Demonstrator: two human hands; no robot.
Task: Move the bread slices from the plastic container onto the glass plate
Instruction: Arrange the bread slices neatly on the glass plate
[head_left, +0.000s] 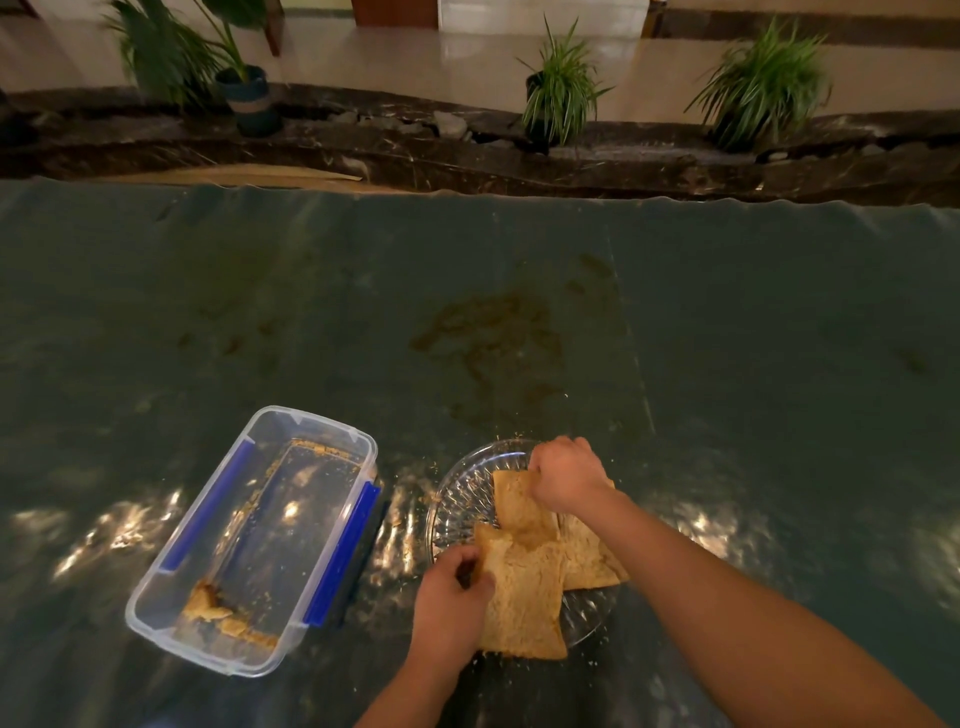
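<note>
Both hands (452, 597) on plated bread slices (524, 592)

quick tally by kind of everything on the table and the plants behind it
bread slices on the glass plate: at least 3, overlapping, under the left hand and right hand
bread slices
glass plate: 1
plastic container: 1, with only scraps and crumbs left inside
potted plants: 3
total: at least 8

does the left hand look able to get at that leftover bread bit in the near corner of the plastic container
Probably yes. The container is open with no lid, and the bread piece lies exposed in its near corner, just left of the left hand. That hand is pinching a slice on the glass plate, so it must let go first.
</note>
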